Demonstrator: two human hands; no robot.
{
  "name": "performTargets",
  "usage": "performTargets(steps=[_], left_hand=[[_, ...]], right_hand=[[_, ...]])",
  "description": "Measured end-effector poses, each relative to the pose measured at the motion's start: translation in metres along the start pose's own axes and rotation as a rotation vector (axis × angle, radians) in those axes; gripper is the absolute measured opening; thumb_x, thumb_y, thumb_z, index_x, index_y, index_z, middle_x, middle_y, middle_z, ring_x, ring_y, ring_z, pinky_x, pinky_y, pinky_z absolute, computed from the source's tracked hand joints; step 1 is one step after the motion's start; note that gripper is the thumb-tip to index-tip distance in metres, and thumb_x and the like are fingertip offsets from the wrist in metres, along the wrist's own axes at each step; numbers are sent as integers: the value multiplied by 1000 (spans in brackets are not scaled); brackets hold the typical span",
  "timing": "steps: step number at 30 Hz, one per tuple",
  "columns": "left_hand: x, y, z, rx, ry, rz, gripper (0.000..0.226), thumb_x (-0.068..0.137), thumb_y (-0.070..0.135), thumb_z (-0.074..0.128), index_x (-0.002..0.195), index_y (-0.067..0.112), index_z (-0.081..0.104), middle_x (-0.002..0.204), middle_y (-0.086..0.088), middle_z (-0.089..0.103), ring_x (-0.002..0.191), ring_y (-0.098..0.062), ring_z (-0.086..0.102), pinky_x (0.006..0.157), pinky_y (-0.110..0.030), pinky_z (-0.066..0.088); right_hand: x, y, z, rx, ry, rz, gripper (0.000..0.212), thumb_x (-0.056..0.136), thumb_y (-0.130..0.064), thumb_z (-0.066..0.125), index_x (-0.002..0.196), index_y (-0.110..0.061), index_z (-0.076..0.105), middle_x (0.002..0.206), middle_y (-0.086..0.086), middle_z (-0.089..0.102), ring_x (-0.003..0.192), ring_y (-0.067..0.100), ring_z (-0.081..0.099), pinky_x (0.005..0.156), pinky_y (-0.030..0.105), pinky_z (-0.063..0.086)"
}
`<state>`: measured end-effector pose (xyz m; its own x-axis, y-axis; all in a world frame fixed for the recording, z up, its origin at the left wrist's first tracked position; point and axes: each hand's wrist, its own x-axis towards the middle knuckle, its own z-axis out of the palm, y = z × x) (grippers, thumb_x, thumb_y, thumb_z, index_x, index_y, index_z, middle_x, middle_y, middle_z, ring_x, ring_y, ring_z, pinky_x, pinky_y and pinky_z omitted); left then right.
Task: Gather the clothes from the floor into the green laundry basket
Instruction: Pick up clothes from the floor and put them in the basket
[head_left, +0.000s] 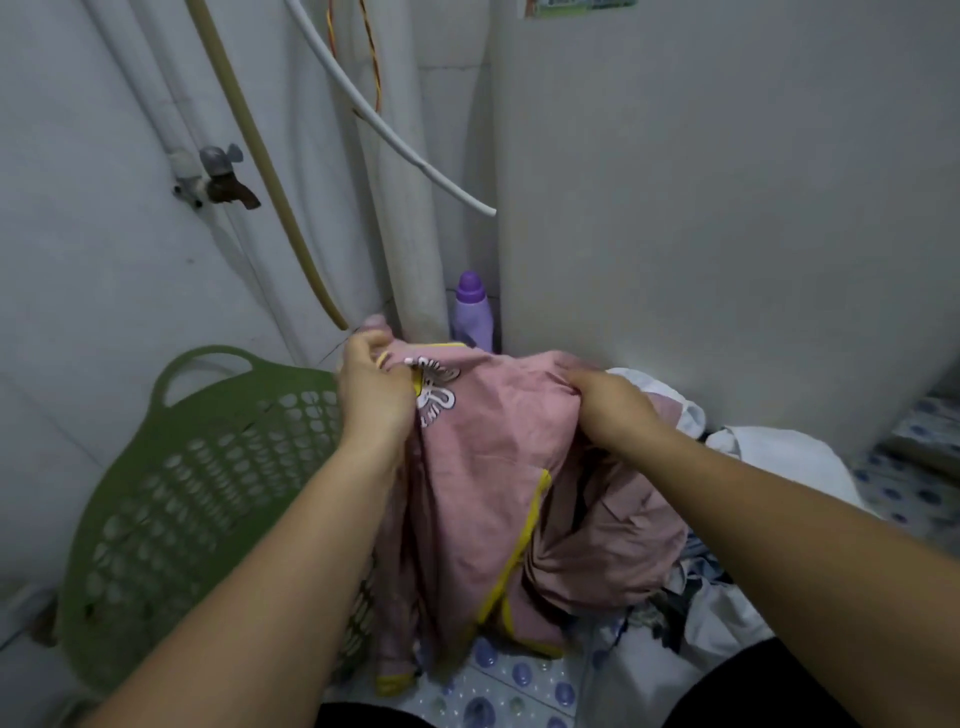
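Observation:
A pink garment (483, 467) with yellow trim and a printed patch hangs between both hands, its lower end trailing to the floor. My left hand (371, 384) grips its top left corner. My right hand (608, 400) grips its top right part. The green laundry basket (208, 467), perforated and tilted against the wall, stands at the left, just beside the garment. More clothes lie in a pile (727, 587) on the floor at the right, white and dark pieces, partly hidden behind the pink garment and my right arm.
A purple bottle (471, 312) stands in the corner behind the garment. A tap (226, 176), pipes and a loose white hose (395, 140) run along the left wall. A white appliance side (727, 208) fills the right. The floor (514, 680) is patterned tile.

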<state>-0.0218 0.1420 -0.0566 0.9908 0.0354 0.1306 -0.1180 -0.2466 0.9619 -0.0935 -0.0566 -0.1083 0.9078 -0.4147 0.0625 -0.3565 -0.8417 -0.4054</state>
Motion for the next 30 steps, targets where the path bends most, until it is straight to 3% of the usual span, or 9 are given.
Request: performTargets(steps=[4, 7, 10, 13, 16, 20, 25, 27, 30], left_hand=[[-5, 5, -4, 495, -196, 494, 81, 76, 28, 64, 148, 26, 27, 150, -5, 32, 142, -25, 29, 117, -50, 22], [-11, -7, 11, 678, -528, 337, 136, 51, 61, 76, 148, 38, -16, 162, 1, -4, 150, -19, -5, 118, -58, 9], [-5, -36, 15, 510, -472, 192, 157, 27, 71, 72, 145, 36, -26, 162, 2, -7, 150, -17, 1, 120, -49, 18], [-1, -47, 21, 53, -352, 94, 127, 41, 50, 84, 148, 19, 23, 149, -5, 40, 130, -12, 45, 108, -20, 38], [8, -46, 27, -192, -73, -33, 24, 68, 11, 76, 86, 23, 64, 110, -12, 69, 94, -14, 56, 93, -35, 51], [23, -45, 16, -665, 109, -301, 29, 60, -8, 72, 76, 15, 67, 99, -17, 71, 87, -22, 61, 89, -50, 55], [46, -34, -12, -1002, 173, -405, 22, 78, -12, 61, 77, 9, 65, 65, -3, 72, 57, -13, 65, 56, -24, 58], [54, -33, -28, -1082, 154, -454, 16, 85, -4, 59, 77, 10, 64, 52, 4, 69, 54, -10, 64, 52, -20, 56], [61, -35, -55, -1150, 188, -467, 18, 92, 4, 52, 78, 9, 61, 47, 4, 67, 72, -15, 60, 81, -30, 53]], right_hand=[[12, -35, -18, 85, 138, -46, 39, 94, -17, 42, 127, -29, 56, 133, 11, 59, 120, 33, 55, 94, 34, 44], [17, -77, -37, 396, 188, -186, 41, 87, -1, 44, 111, -24, 68, 115, 2, 69, 111, 15, 59, 83, 20, 42], [21, -114, -49, 630, 172, -199, 36, 90, 3, 45, 113, -13, 68, 107, 1, 69, 98, 6, 55, 79, 10, 39], [15, -140, -47, 888, 8, -200, 36, 90, 6, 43, 109, -13, 66, 89, -3, 65, 79, 6, 58, 69, 9, 48], [12, -140, -41, 899, -211, -281, 39, 88, 11, 45, 117, -10, 58, 90, -5, 64, 72, -5, 59, 69, 7, 47], [9, -111, -44, 700, -143, -287, 71, 76, -20, 76, 138, -18, 43, 136, 1, 51, 122, 8, 50, 107, 27, 41], [8, -86, -6, 333, -175, -219, 153, 33, -66, 79, 150, -29, -12, 161, -10, -3, 149, 12, 5, 120, 47, 17], [12, -89, 16, 221, -221, -187, 155, 37, -61, 83, 146, -31, -23, 160, -9, -14, 149, 11, -6, 120, 50, 12], [17, -105, 39, 304, -254, -219, 148, 51, -40, 90, 148, -22, -20, 161, -3, -9, 149, 12, -1, 121, 30, 10]])
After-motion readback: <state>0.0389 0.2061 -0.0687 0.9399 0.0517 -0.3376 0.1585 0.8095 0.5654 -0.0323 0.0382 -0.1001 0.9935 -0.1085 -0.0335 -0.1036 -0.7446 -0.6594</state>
